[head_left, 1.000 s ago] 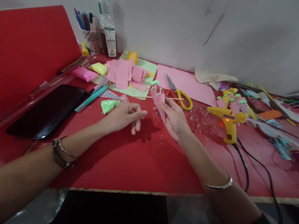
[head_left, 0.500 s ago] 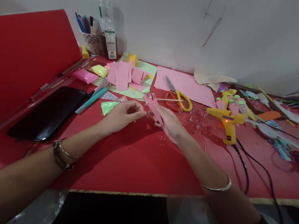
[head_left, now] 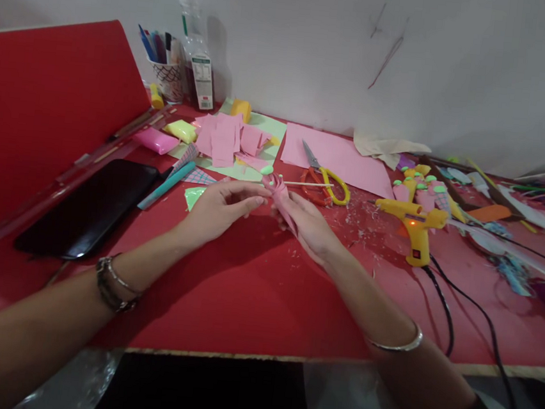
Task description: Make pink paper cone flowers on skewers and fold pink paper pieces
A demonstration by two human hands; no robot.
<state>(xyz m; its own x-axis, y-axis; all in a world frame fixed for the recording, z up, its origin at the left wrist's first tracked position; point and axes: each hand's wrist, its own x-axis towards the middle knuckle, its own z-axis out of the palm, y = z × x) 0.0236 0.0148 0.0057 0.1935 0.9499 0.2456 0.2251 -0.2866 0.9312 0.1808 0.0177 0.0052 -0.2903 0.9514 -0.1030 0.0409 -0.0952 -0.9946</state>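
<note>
My right hand (head_left: pixel 311 229) is closed around a rolled pink paper piece (head_left: pixel 280 195), held at a tilt above the red table. A light green blob (head_left: pixel 267 170) caps its upper end, and small pale green dots show beside its folds. My left hand (head_left: pixel 217 209) is at the left of the piece, thumb and forefinger nearly together, their tips at its edge. Whatever may be between those tips is too small to make out. Just behind the piece lies a thin wooden stick (head_left: pixel 310 184), across scissors (head_left: pixel 326 179) with red and yellow handles. Beside my left hand is a bright green packet (head_left: pixel 193 197).
A yellow glue gun (head_left: pixel 412 224) with its light on stands at the right, its cord trailing forward. Similar finished pieces (head_left: pixel 419 186) lie behind it. A black phone (head_left: pixel 89 206) is at the left. Pink paper strips (head_left: pixel 221 136) and a bottle (head_left: pixel 201 72) are at the back.
My left hand has moved slightly up, and its fingertips now meet the pink paper piece. My right hand holds the piece in nearly the same place.
</note>
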